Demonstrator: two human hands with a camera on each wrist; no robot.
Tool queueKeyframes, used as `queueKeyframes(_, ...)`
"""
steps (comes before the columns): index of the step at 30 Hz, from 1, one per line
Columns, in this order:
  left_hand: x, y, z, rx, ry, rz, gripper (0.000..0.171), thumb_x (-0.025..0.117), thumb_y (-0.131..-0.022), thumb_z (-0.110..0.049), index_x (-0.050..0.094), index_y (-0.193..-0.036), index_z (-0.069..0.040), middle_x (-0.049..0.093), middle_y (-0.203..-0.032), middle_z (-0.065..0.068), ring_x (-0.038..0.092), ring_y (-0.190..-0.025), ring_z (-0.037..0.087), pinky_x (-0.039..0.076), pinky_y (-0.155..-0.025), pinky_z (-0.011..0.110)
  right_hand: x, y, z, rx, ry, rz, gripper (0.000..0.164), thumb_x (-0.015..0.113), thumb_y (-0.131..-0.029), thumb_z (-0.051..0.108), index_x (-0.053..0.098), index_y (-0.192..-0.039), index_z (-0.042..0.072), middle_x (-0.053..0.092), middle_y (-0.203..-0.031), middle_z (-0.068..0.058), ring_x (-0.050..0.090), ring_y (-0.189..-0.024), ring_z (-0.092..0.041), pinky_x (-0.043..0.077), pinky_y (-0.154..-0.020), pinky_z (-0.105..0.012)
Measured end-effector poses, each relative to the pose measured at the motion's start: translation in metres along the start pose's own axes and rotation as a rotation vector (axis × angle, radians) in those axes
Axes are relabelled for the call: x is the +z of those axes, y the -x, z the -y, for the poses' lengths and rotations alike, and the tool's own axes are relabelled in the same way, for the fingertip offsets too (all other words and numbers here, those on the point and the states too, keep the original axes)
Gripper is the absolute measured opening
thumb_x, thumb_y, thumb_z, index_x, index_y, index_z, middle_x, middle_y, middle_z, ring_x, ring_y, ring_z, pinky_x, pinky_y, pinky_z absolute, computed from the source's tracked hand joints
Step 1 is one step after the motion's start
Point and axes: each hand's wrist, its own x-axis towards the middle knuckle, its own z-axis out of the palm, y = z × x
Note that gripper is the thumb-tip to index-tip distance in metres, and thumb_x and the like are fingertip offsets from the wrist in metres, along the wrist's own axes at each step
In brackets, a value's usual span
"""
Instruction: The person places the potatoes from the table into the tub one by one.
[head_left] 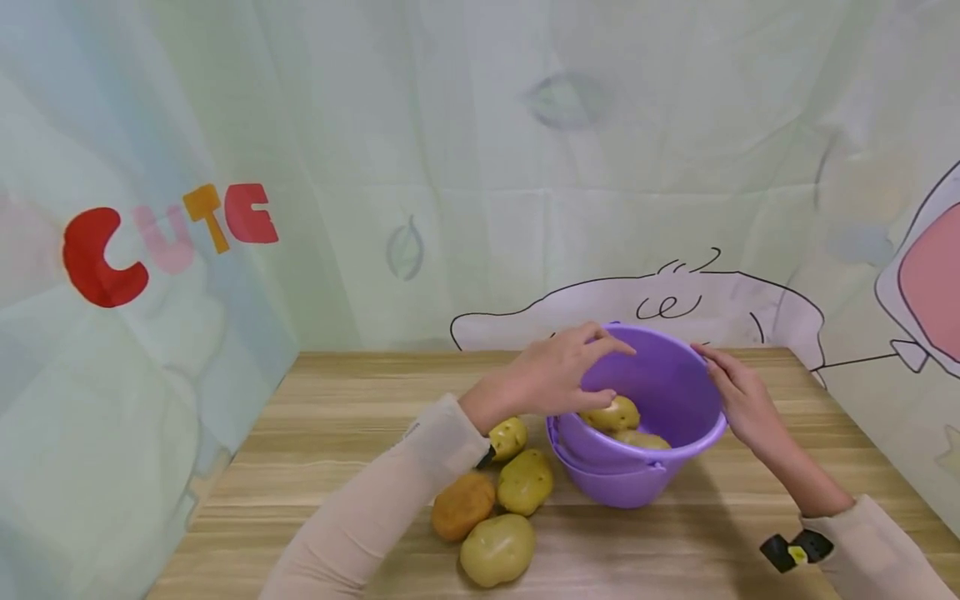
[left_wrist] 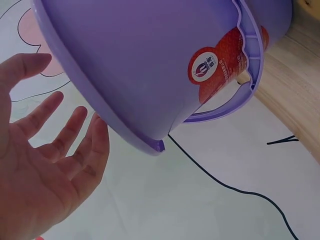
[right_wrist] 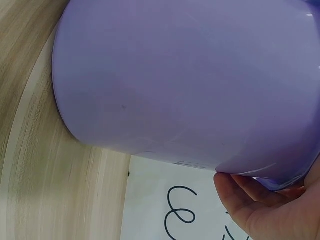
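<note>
Red letter C (head_left: 78,258) is on the cloth wall (head_left: 352,125). Next, on the wooden table (head_left: 330,433), a brown potato (head_left: 463,506) sits beside three yellow potatoes (head_left: 498,550). Then comes the left hand (head_left: 555,371), over the left rim of the purple bucket (head_left: 622,487), fingers spread apart. The bucket stands on the table, with two potatoes (head_left: 621,412) showing inside. Last, the right hand (head_left: 746,400) holds its right rim, fingers clamped on the edge.

Right hand (head_left: 746,404) holds purple bucket (head_left: 675,379), potatoes (head_left: 613,414) inside
</note>
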Motion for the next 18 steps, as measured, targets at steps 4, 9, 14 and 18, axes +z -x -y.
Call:
queueKeyframes(4,0.0,0.003,0.001,0.001,-0.003,-0.003,0.053,0.066,-0.094,-0.036,0.051,-0.144,-0.027,0.048,-0.137,-0.002,0.049,-0.118,0.012,0.051,-0.087,0.037,0.001,0.0,0.001,0.0,-0.003,0.0,0.04,0.036,-0.109,0.012,0.049,-0.137,-0.014,0.052,-0.135,-0.033,0.041,-0.109,0.014,0.032,-0.087,-0.002)
queueKeyframes(9,-0.001,0.01,0.007,0.008,-0.002,-0.025,0.051,0.066,-0.094,-0.033,0.053,-0.143,-0.024,0.051,-0.132,0.001,0.051,-0.114,0.012,0.05,-0.086,0.031,0.003,0.0,0.002,-0.006,-0.006,-0.002,0.04,0.037,-0.109,0.012,0.05,-0.136,-0.014,0.052,-0.135,-0.033,0.047,-0.118,-0.001,0.031,-0.088,-0.003)
queueKeyframes(14,0.0,0.015,0.013,0.003,0.002,-0.065,0.049,0.065,-0.094,-0.034,0.054,-0.141,-0.026,0.052,-0.133,-0.002,0.051,-0.117,0.012,0.051,-0.088,0.033,0.002,0.001,0.002,-0.011,-0.01,-0.009,0.04,0.037,-0.109,0.012,0.05,-0.136,-0.014,0.052,-0.134,-0.033,0.043,-0.114,0.009,0.031,-0.088,-0.002)
queueKeyframes(18,-0.002,0.017,0.018,0.001,0.015,-0.097,0.047,0.066,-0.094,-0.033,0.056,-0.139,-0.023,0.052,-0.132,-0.003,0.052,-0.116,0.012,0.049,-0.091,0.032,0.0,0.001,0.002,-0.009,-0.011,-0.008,0.041,0.037,-0.109,0.013,0.049,-0.137,-0.014,0.052,-0.135,-0.033,0.04,-0.111,0.014,0.031,-0.087,-0.002)
